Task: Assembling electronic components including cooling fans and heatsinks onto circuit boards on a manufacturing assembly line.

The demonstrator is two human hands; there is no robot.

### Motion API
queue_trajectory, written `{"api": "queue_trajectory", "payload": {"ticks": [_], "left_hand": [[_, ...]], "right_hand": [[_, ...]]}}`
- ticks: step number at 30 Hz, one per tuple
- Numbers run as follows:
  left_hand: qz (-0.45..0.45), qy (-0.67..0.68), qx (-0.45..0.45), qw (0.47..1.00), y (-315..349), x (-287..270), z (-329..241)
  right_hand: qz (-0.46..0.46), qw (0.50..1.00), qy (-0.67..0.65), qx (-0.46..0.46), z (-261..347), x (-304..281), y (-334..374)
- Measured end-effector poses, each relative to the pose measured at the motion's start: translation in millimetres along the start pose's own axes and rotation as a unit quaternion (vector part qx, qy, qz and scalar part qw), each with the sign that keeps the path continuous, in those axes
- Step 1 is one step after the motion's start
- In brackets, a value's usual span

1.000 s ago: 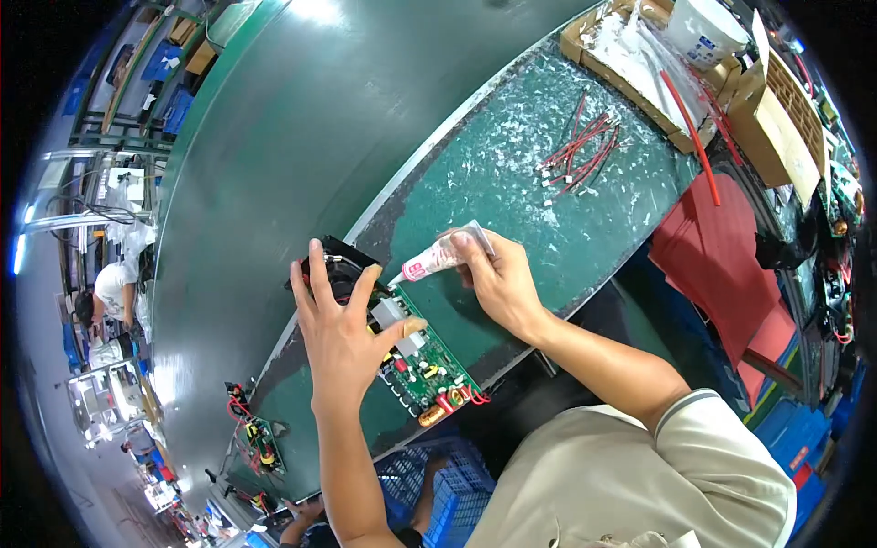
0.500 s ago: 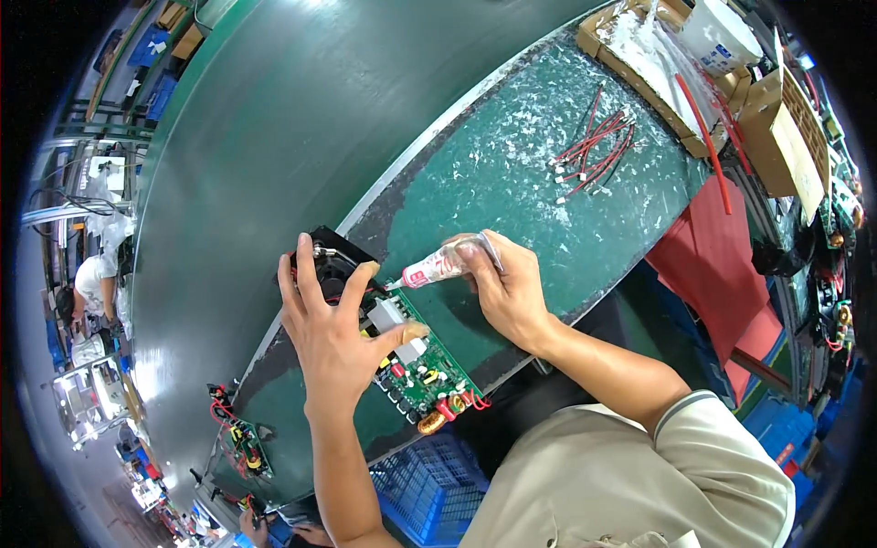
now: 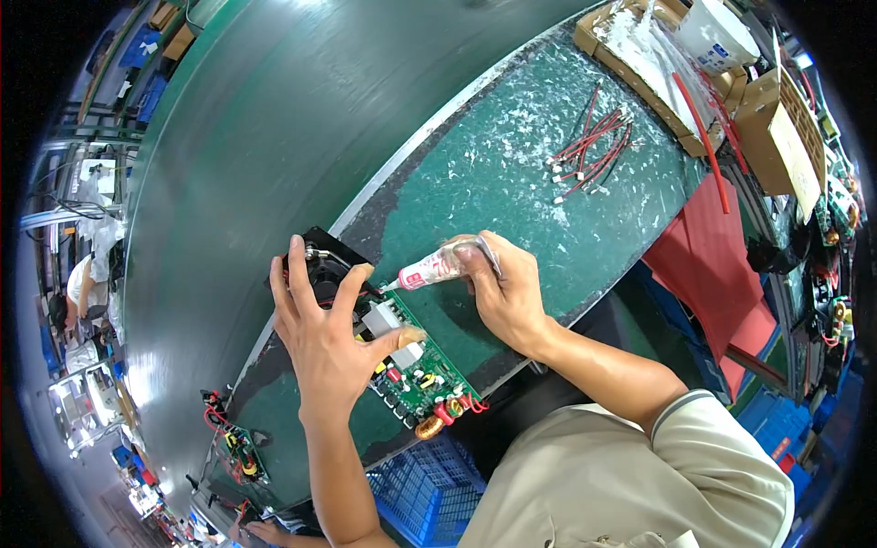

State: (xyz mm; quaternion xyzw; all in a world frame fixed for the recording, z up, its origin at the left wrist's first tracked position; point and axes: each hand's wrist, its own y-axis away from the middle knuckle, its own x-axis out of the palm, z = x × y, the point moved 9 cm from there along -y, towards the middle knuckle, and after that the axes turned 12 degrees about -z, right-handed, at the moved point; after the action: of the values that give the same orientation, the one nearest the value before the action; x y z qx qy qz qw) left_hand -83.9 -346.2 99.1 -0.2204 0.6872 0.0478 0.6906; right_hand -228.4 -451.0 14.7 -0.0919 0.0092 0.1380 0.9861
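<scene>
A green circuit board [image 3: 437,370] with a grey-white block, small capacitors and copper coils lies on the workbench in front of me. At its far left end is a black part [image 3: 336,247] that looks like a fan housing. My left hand [image 3: 324,338] grips this assembly from above, fingers spread over the black part and thumb against the block. In my right hand [image 3: 502,288], closed round it, is a white and red squeeze tube of glue [image 3: 437,267]. Its nozzle points left and down, at or very close to the board's far edge; actual contact cannot be made out.
Red and black wires [image 3: 594,155] with white connectors lie farther back on the white-flecked bench [image 3: 512,164]. A cardboard tray [image 3: 630,82] stands far right. Another circuit board [image 3: 239,447] sits at left, near another person's hand [image 3: 265,532]. A blue crate [image 3: 425,493] is below the edge.
Everything in view has shifted slightly to the left. The tube nozzle stays by the board's far edge, and both hands keep their grip. The other person's hand at lower left has moved.
</scene>
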Motion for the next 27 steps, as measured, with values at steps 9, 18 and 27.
{"api": "queue_trajectory", "payload": {"ticks": [9, 18, 27], "left_hand": [[0.012, -0.007, -0.006, 1.000, -0.4, 0.4, 1.0], [0.014, -0.002, -0.006, 1.000, -0.4, 1.9, 1.5], [0.015, -0.002, -0.004, 1.000, -0.8, 2.0, 2.3]], "right_hand": [[0.001, 1.000, 0.002, -0.019, 2.6, 0.6, 0.2], [-0.007, 1.000, -0.006, -0.013, 0.6, -0.3, 1.0], [-0.009, 1.000, 0.003, -0.012, 2.7, -1.2, 0.5]]}}
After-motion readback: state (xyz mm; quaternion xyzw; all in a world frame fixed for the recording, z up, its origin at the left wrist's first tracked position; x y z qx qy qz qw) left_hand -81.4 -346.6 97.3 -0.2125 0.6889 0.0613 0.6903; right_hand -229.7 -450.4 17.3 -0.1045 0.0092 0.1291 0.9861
